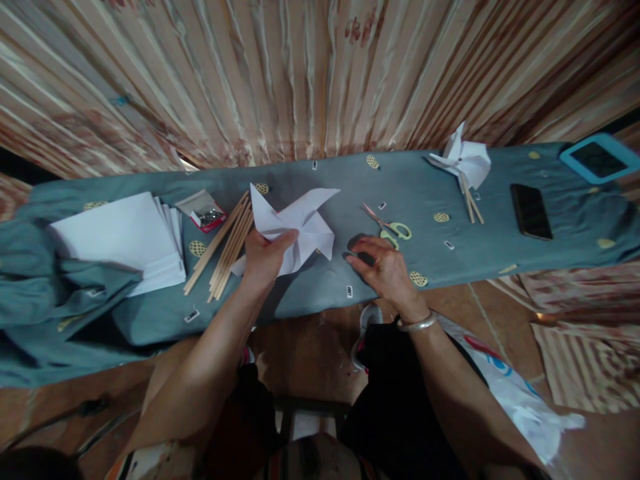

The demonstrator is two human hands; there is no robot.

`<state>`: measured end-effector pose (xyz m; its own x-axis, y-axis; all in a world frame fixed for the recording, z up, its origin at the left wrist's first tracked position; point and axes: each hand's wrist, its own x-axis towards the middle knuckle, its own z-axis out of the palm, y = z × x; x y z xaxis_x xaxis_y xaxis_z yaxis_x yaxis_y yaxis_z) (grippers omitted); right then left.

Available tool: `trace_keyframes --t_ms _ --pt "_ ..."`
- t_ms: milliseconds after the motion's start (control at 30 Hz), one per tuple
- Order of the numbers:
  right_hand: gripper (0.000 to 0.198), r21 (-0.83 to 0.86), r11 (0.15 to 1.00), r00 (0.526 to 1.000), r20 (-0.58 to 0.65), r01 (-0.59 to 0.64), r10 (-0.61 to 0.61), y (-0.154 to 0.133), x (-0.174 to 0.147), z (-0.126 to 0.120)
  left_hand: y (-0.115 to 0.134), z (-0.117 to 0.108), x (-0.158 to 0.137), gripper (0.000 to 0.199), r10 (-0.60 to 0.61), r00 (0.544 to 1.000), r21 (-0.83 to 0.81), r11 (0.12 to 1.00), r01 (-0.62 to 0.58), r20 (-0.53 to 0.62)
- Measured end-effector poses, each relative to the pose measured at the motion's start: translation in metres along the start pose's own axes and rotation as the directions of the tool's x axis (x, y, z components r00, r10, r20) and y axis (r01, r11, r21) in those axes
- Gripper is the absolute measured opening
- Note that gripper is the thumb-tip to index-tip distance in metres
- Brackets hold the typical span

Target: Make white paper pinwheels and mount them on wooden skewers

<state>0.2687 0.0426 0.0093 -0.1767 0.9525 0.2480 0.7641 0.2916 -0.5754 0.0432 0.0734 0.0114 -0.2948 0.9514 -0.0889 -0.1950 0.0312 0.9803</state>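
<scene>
A white paper pinwheel (305, 223) with folded-in blades is held in my left hand (267, 257), the thumb pressing on it near its middle. My right hand (385, 267) is low over the cloth to the right of the pinwheel. Its thumb and forefinger come together in a pinch; whatever may be between them is too small to make out. Just beyond that hand lie scissors (390, 225) with light green handles, blades pointing up and left. Several wooden sticks (227, 250) lie in a bunch left of my left hand.
A stack of white paper (120, 240) lies at the left, beside a small red-and-white box (205, 212) of metal pins. To the right are another pinwheel (465, 160) on sticks, a black phone (531, 211) and a blue-framed tablet (600, 159). A curtain (300, 80) hangs behind the cloth-covered table (320, 293).
</scene>
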Motion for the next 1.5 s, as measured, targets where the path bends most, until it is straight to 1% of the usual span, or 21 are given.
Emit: trace_keyframes --t_ms 100,300,467,600,767,867,967,1033,1100,1200,1267,1367,1433,1500 --pt "0.011 0.002 1.000 1.000 0.005 0.022 -0.022 0.004 0.002 0.004 0.000 0.000 0.001 0.031 0.013 1.000 -0.002 1.000 -0.013 -0.001" --pt "0.012 0.027 0.999 0.999 0.013 -0.036 0.036 0.011 0.003 0.006 0.000 -0.002 0.000 0.034 0.019 1.000 0.021 1.000 -0.019 0.005" --pt "0.012 -0.005 0.999 0.999 0.000 -0.041 0.041 0.013 0.002 0.005 -0.003 -0.001 0.002 0.036 -0.001 1.000 -0.001 1.000 0.001 0.007" --pt "0.014 -0.069 0.998 1.000 0.006 0.016 -0.016 0.013 0.000 0.002 -0.005 0.001 0.004 0.038 -0.001 1.000 -0.041 0.999 0.001 0.001" --pt "0.018 -0.168 0.979 0.993 0.037 0.118 -0.113 0.008 -0.003 -0.002 -0.004 0.002 0.004 0.035 0.007 1.000 -0.030 1.000 -0.007 -0.004" --pt "0.018 -0.219 0.965 0.990 0.054 0.142 -0.133 0.007 -0.004 -0.004 -0.004 0.001 0.004 0.035 -0.009 1.000 -0.003 1.000 0.009 0.001" --pt "0.018 -0.252 0.957 0.988 0.078 0.145 -0.130 0.007 -0.005 -0.006 -0.004 0.001 0.003 0.038 -0.001 1.000 0.004 1.000 0.001 0.005" --pt "0.019 -0.239 0.962 0.990 0.078 0.133 -0.117 0.008 -0.006 -0.008 -0.004 0.001 0.003 0.038 0.008 1.000 0.004 1.000 -0.008 0.007" --pt "0.021 -0.186 0.977 0.994 0.051 0.100 -0.092 0.009 -0.007 -0.010 -0.003 0.002 0.002 0.035 0.006 1.000 0.010 1.000 -0.006 0.008" --pt "0.021 -0.077 0.997 1.000 -0.010 0.008 -0.008 0.008 -0.007 -0.013 -0.001 0.003 0.002 0.029 0.004 1.000 0.015 1.000 -0.004 0.010" --pt "0.018 -0.032 0.998 0.998 -0.024 -0.054 0.053 0.006 -0.006 -0.012 0.000 0.003 0.001 0.028 0.007 1.000 0.012 1.000 -0.008 0.006" --pt "0.014 -0.060 0.994 0.996 -0.020 -0.093 0.092 0.002 -0.004 -0.007 0.000 0.004 0.001 0.031 0.002 1.000 0.010 1.000 -0.002 -0.001" --pt "0.014 -0.124 0.989 0.997 0.001 -0.077 0.078 0.000 -0.003 -0.002 -0.001 0.004 0.000 0.030 0.003 1.000 0.023 1.000 -0.003 -0.003" --pt "0.015 -0.189 0.981 0.998 0.040 -0.034 0.043 -0.001 -0.003 0.001 -0.002 0.004 0.000 0.029 0.005 1.000 0.037 0.999 -0.005 0.001"
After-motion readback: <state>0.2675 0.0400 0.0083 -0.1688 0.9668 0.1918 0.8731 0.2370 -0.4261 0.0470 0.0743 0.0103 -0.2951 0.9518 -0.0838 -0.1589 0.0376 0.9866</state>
